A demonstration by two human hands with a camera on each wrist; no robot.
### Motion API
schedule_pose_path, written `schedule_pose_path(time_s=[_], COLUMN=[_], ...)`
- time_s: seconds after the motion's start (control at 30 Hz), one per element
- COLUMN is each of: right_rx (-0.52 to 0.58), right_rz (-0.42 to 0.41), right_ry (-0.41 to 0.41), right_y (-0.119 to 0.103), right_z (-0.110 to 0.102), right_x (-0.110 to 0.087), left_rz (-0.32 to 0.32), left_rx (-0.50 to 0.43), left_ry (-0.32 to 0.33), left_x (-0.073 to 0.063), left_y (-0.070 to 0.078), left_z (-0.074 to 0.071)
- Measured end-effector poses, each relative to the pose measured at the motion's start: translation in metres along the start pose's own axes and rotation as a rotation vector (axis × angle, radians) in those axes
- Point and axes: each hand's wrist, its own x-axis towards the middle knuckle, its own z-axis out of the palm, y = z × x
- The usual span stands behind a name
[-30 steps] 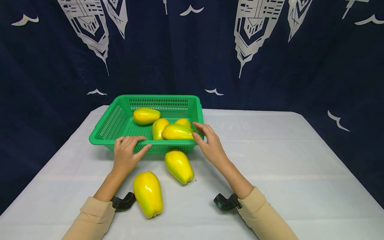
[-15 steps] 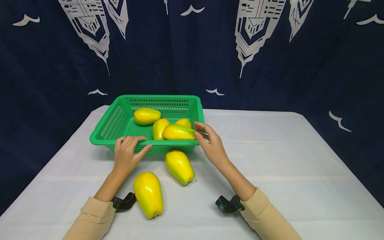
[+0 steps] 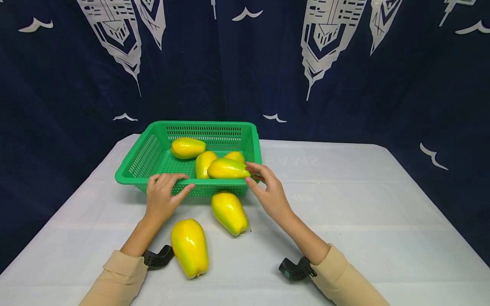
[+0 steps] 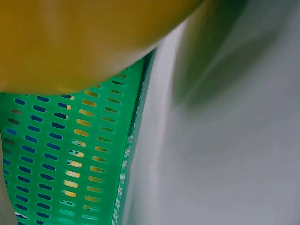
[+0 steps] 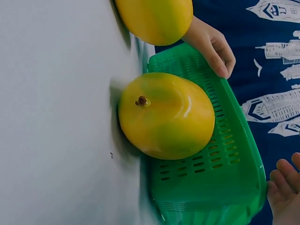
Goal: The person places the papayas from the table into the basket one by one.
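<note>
A green plastic basket (image 3: 141,182) stands on the table with several yellow-green papayas (image 3: 228,168) inside. My left hand (image 3: 162,193) grips its near rim, fingers over the edge and thumb on the outer side. At the near right corner is my right hand (image 3: 269,191), its fingers loosely bent and apart, close to the tip of the front papaya; whether they touch it or the rim I cannot tell. In the right wrist view, that right hand (image 5: 286,192) appears beside the basket's rim, holding nothing.
Two more papayas lie on the white table (image 3: 363,212): one papaya (image 3: 229,213) just before the basket, another papaya (image 3: 189,248) nearer, beside the left wrist's black camera mount (image 3: 158,257). Behind the table hangs a dark blue printed curtain (image 3: 245,76).
My right hand has drawn back slightly from the front papaya's tip and come lower, towards the near right corner. The left hand, basket and papayas stay put.
</note>
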Motion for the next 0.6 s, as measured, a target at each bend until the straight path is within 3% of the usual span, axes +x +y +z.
schedule_pose_path(time_s=[0.6], right_rx=[-0.082], right_rz=[-0.085], right_ry=[-0.07], right_y=[0.001], right_z=[0.0], right_x=[-0.023], left_rz=[0.012], left_rx=[0.007], left_ry=[0.011], left_x=[0.0], left_y=[-0.001], left_z=[0.001])
